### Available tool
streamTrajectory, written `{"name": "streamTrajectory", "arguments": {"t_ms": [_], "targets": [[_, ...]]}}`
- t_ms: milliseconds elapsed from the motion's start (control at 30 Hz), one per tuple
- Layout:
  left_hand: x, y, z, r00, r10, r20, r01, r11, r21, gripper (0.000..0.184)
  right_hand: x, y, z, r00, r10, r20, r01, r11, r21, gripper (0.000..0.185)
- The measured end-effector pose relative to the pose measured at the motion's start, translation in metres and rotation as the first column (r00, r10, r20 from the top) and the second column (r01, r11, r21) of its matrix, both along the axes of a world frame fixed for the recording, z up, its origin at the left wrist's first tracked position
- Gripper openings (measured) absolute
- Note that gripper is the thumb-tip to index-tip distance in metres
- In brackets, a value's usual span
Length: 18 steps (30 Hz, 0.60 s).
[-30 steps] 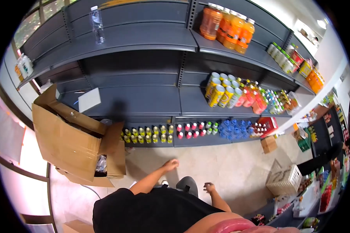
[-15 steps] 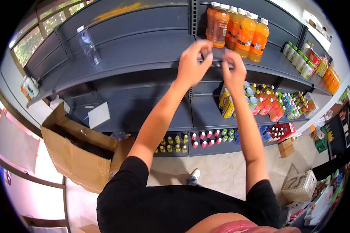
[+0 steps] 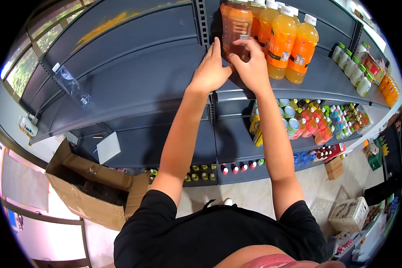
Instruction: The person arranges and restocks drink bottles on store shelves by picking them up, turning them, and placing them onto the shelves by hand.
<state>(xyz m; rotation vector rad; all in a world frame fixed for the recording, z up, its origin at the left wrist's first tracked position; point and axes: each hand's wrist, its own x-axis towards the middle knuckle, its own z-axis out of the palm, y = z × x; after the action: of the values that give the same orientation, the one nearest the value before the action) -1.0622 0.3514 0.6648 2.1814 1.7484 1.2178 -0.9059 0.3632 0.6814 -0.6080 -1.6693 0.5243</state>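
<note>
My left hand is open over the upper shelf, fingers stretched out and thumb towards the right hand. My right hand is before the reddish-orange juice bottle, thumb and curved fingers apart. Whether it touches that bottle I cannot tell. Right of it stand white-capped bottles, including a yellow-orange juice bottle and the rightmost juice bottle, both with orange labels. Far left on this shelf stands a clear plastic bottle.
Lower shelves hold cans, pink-red bottles and small green-yellow bottles. Green-capped white bottles stand at the upper right. An open cardboard box is at lower left; a white crate sits on the floor at right.
The view has come closer to the upper shelf. Both hands have moved in among the bottles' front edge; the left hand's fingers have straightened, and the right hand now overlaps the reddish-orange bottle.
</note>
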Motion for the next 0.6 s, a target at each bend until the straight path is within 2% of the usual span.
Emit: {"name": "streamTrajectory", "arguments": {"t_ms": [33, 133, 167, 200, 267, 367, 467, 533, 600], "targets": [[0.0, 0.001, -0.001, 1.0, -0.026, 0.005, 0.026, 1.0, -0.002, 0.105, -0.005, 0.015, -0.017, 0.966, -0.257, 0.03, 0.245, 0.945, 0.218, 0.03], [0.001, 0.005, -0.006, 0.97, -0.211, 0.12, 0.21, 0.977, 0.025, 0.105, -0.004, 0.003, -0.011, 0.99, -0.002, -0.144, 0.001, 1.0, -0.007, 0.028], [0.001, 0.004, -0.003, 0.972, -0.146, 0.182, 0.155, 0.987, -0.039, 0.105, -0.001, 0.004, -0.011, 0.992, -0.008, -0.125, 0.008, 1.0, 0.0, 0.028], [0.003, -0.003, 0.004, 0.95, -0.163, 0.266, 0.19, 0.979, -0.077, 0.093, 0.001, 0.004, -0.011, 0.994, -0.036, -0.103, 0.033, 0.999, -0.028, 0.031], [0.008, -0.013, 0.008, 0.937, -0.174, 0.302, 0.194, 0.98, -0.037, 0.092, -0.001, 0.015, -0.016, 0.991, -0.067, -0.116, 0.076, 0.994, 0.075, 0.045], [0.003, -0.008, 0.003, 0.912, -0.185, 0.367, 0.181, 0.982, 0.046, 0.101, 0.0, 0.013, -0.015, 0.975, -0.06, -0.213, 0.056, 0.998, -0.026, 0.066], [0.006, -0.014, 0.006, 0.951, -0.18, 0.25, 0.169, 0.983, 0.065, 0.085, 0.002, 0.009, -0.015, 0.982, -0.032, -0.184, 0.038, 0.999, 0.026, 0.084], [0.005, -0.013, 0.006, 0.953, -0.18, 0.242, 0.156, 0.981, 0.116, 0.083, 0.005, 0.008, -0.011, 0.996, -0.043, -0.075, 0.054, 0.986, 0.157, 0.08], [0.004, -0.016, 0.008, 0.962, -0.158, 0.223, 0.124, 0.98, 0.159, 0.087, 0.004, 0.007, -0.016, 0.992, -0.043, -0.119, 0.058, 0.99, 0.132, 0.076]]}}
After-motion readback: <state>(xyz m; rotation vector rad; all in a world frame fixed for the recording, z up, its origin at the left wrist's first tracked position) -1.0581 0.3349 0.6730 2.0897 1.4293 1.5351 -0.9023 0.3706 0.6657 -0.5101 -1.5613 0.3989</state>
